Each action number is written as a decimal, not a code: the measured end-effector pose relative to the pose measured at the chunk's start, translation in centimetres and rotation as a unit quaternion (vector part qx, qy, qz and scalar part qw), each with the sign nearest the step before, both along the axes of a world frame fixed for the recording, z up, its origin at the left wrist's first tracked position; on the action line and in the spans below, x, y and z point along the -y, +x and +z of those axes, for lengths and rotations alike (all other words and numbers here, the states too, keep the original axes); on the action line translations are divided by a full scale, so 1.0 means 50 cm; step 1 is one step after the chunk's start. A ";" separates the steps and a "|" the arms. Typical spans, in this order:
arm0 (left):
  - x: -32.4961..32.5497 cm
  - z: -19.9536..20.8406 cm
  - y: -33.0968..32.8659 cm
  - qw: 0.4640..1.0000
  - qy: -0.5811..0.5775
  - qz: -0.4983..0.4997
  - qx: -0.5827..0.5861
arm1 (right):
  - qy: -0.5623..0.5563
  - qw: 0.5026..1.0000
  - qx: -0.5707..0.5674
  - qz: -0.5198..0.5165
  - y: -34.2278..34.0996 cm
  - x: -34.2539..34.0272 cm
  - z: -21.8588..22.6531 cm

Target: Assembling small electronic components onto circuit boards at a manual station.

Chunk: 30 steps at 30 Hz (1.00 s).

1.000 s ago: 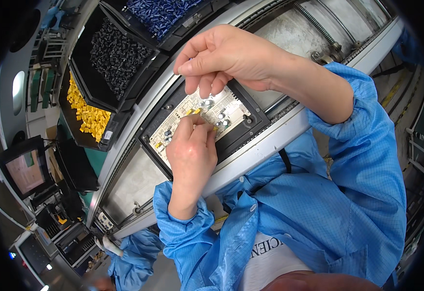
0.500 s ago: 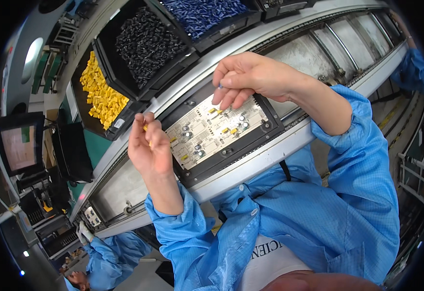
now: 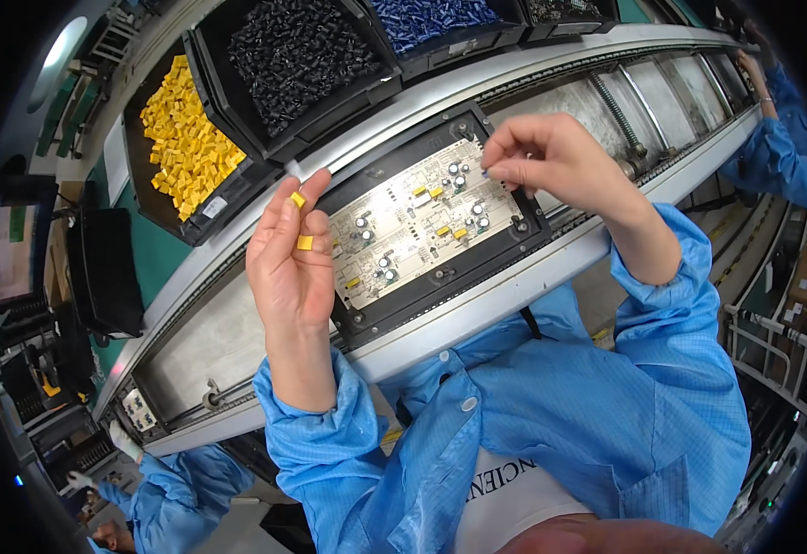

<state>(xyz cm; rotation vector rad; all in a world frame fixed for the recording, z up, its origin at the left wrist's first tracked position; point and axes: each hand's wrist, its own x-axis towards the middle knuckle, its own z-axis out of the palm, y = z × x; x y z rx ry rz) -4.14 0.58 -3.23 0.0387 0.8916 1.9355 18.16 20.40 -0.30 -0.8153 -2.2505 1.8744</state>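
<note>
A pale circuit board (image 3: 399,254) lies in a black carrier frame (image 3: 403,307) in front of me, with several yellow block capacitors and dark round capacitors standing on it. My left hand (image 3: 294,254), palm up by the board's left edge, pinches one yellow block capacitor (image 3: 298,199) between thumb and finger. Lower in its curled fingers sits a second yellow capacitor (image 3: 305,243). Over the board's right end, my right hand (image 3: 565,166) has thumb and fingertips closed around a small blue part (image 3: 485,173), mostly hidden.
Beyond the conveyor rail (image 3: 329,152) stand a bin of yellow capacitors (image 3: 186,143), one of black parts (image 3: 297,65) and one of blue parts (image 3: 431,20). A monitor (image 3: 15,240) is at far left. Other people work at lower left (image 3: 182,494) and right (image 3: 777,157).
My right hand has moved right, from above the board's middle to its right end. The left hand has turned, bringing its yellow capacitors into plain sight. The whole view has shifted slightly.
</note>
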 end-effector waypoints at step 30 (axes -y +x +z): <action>0.008 -0.002 0.026 0.983 -0.002 -0.095 -0.157 | 0.373 0.925 0.046 0.048 0.048 0.041 -0.047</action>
